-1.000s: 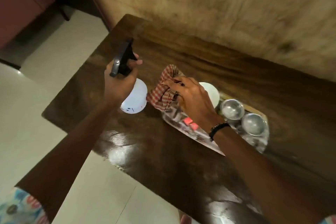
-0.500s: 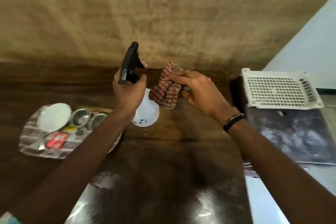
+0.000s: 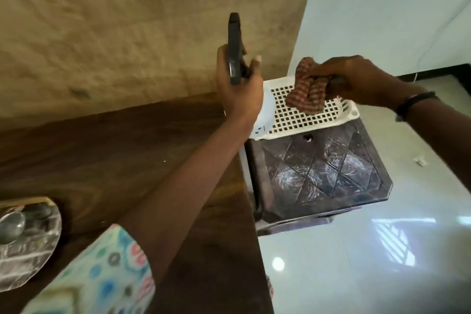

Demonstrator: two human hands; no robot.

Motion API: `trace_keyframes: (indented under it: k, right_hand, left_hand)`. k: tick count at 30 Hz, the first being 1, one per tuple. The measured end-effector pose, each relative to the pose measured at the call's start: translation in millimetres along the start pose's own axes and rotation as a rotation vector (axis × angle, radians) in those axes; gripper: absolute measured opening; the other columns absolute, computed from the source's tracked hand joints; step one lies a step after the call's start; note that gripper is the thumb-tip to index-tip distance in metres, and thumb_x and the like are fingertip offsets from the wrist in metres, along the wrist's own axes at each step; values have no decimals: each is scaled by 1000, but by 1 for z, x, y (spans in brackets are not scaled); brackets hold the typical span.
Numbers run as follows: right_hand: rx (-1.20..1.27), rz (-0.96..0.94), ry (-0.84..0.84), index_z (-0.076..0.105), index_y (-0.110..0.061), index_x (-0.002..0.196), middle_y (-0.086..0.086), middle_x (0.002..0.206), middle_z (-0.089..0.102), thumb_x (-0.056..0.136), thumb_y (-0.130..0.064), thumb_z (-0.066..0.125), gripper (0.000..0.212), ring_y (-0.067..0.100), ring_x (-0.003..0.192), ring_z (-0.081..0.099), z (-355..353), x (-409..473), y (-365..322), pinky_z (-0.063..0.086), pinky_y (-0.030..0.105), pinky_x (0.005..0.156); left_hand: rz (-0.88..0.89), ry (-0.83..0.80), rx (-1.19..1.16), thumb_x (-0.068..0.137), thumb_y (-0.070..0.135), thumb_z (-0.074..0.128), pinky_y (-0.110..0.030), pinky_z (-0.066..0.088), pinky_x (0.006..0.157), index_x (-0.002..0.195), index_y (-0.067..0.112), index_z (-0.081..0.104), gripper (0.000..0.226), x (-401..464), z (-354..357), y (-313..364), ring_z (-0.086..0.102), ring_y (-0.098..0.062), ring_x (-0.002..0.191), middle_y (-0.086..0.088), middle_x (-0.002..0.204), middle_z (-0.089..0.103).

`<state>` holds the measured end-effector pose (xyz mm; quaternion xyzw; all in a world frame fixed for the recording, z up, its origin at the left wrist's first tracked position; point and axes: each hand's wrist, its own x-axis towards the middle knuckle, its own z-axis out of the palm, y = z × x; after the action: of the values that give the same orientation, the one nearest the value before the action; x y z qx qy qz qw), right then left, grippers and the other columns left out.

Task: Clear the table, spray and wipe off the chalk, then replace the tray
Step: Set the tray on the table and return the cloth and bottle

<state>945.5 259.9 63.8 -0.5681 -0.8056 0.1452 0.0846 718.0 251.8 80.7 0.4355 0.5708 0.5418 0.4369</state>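
My left hand (image 3: 239, 86) grips the neck of a spray bottle (image 3: 235, 48) with a black trigger head and a white body, held above the right end of the dark wooden table (image 3: 107, 160). My right hand (image 3: 356, 81) pinches a bunched red checked cloth (image 3: 307, 92) in the air over a white perforated basket (image 3: 305, 117). The silver tray (image 3: 28, 257) with steel cups lies on the table at the far left, cut off by the frame edge.
A dark plastic stool (image 3: 323, 176) with scuffed white marks stands beside the table's right end, with the white basket on its far side. A rough tan wall (image 3: 127, 33) runs behind the table. Pale glossy floor tiles (image 3: 369, 262) spread to the right.
My view has swung right, so the tray slid to the far left. Both hands moved right with the bottle and cloth, from over the table to over the stool and basket.
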Motion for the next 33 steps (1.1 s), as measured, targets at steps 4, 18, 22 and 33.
trace_keyframes:
  k: [4,18,22,33]
  right_hand:
    - [-14,30,-94,57,-17,130,21,119,62,79,5,68,57,40,104,59,6,6,56,48,48,90]
    - [131,-18,-218,64,-12,105,11,136,53,81,15,53,38,33,121,52,62,26,115,53,40,87]
    - [50,-89,-175,66,-2,106,18,134,54,82,12,57,29,34,123,50,72,21,112,34,27,95]
    - [89,22,-307,48,-9,133,19,150,32,85,4,59,51,34,144,16,88,26,123,21,56,114]
  left_hand:
    - [157,3,-18,84,13,68,-14,42,64,107,2,53,29,21,43,-26,46,4,60,12,75,47]
    - [218,-32,7,81,14,71,-27,44,73,111,-4,46,43,40,103,-95,46,-20,76,-10,99,50]
    - [204,-61,17,81,11,72,-24,44,71,112,-6,46,43,40,105,-105,45,-20,73,-14,101,51]
    - [218,-145,241,69,11,82,-28,47,88,129,5,38,75,42,98,-110,53,-20,92,-24,125,49]
